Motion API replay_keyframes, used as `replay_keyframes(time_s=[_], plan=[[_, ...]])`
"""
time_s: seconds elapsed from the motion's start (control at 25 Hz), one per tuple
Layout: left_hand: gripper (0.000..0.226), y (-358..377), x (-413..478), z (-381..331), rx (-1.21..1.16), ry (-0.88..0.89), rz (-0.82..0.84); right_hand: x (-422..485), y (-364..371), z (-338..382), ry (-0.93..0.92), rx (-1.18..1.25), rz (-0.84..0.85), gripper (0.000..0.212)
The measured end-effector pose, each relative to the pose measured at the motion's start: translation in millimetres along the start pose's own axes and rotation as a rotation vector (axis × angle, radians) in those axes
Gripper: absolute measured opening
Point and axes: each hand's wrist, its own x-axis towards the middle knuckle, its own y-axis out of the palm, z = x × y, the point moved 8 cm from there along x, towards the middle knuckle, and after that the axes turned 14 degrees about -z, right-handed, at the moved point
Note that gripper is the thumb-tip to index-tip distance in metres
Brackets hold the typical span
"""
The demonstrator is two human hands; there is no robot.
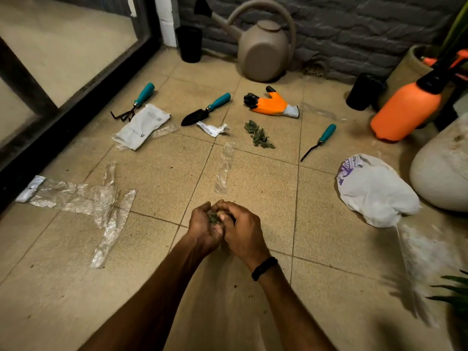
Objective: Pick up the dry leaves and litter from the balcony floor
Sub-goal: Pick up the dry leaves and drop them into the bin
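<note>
My left hand (203,228) is cupped palm up and holds a small clump of dry leaves (213,218). My right hand (241,230) curls against it, fingertips pressing into the same clump. Both hover low over the tiled floor (157,173) at the centre. A second pile of dry leaves (258,135) lies farther ahead. Clear plastic wrappers lie on the left (83,198) and in the middle (224,171). A white pouch (141,126) and a crumpled paper scrap (212,128) lie beyond.
Teal-handled tools lie on the tiles: a hand rake (134,102), a trowel (206,108), a weeder (319,141). An orange glove (272,103), a beige watering can (263,46), black pots (189,43), an orange sprayer (407,111), a white plastic bag (374,191) and a pale planter (443,173) surround them.
</note>
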Motion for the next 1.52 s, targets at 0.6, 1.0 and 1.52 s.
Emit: replay_keyframes(time_s=[0.6, 1.0, 1.52], plan=[[0.031, 136.9, 41.8, -34.5, -0.002, 0.004, 0.109, 148.5, -48.5, -78.3, 0.355, -0.148, -0.337, 0.021], [0.043, 208.1, -0.9, -75.4, 0.387, 0.058, 0.01, 217.4, -96.1, -42.8, 0.387, -0.342, -0.206, 0.042], [0.035, 343.1, 120.3, -150.3, 1.79, 0.914, -0.192, 292.1, 20.6, -156.6, 0.468, -0.487, -0.015, 0.077]])
